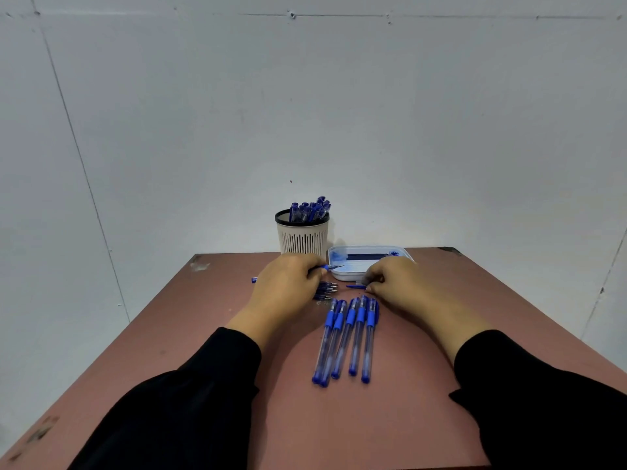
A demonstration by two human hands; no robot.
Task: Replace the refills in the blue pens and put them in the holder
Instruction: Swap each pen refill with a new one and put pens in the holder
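No readable txt, labels, nos. or signs on anything in view.

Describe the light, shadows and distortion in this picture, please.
Head view: soft, even light, no glare; faint shadows lie under both hands near the row of pens; the wide lens bends the wall seams and splays the table edges; the holder looks sharp.

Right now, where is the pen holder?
In the head view, the pen holder stands at the table's far edge against the wall, just beyond the left hand and left of the white tray.
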